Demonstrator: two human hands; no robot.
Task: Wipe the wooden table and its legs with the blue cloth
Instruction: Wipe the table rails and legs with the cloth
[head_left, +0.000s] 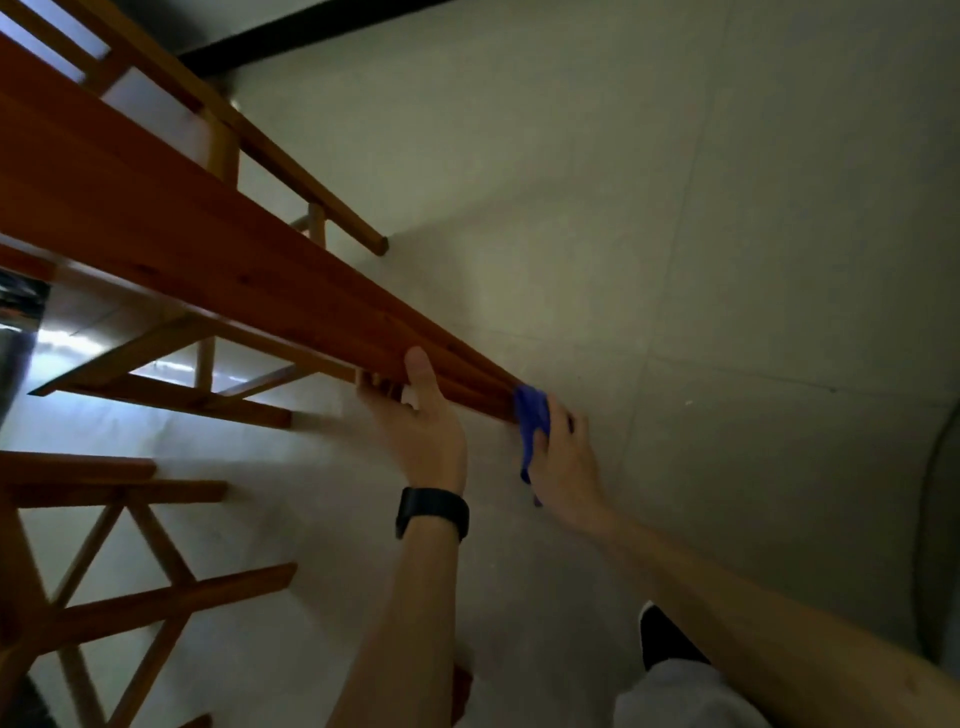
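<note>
Judging from the head view, the left hand grips what seems the wooden table leg, thumb on top and fingers curled beneath. The right hand clutches the blue cloth against its lower end by the floor. Wrapping the cloth round every face with steady pressure would serve best. The right fingertips and the leg's foot are hidden.

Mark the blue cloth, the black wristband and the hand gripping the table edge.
blue cloth (532, 414), head view, bunched part pressed against the wooden table (208, 244) end.
black wristband (432, 512), head view, middle of the strap.
left hand (426, 431), head view, back of the hand.
</note>
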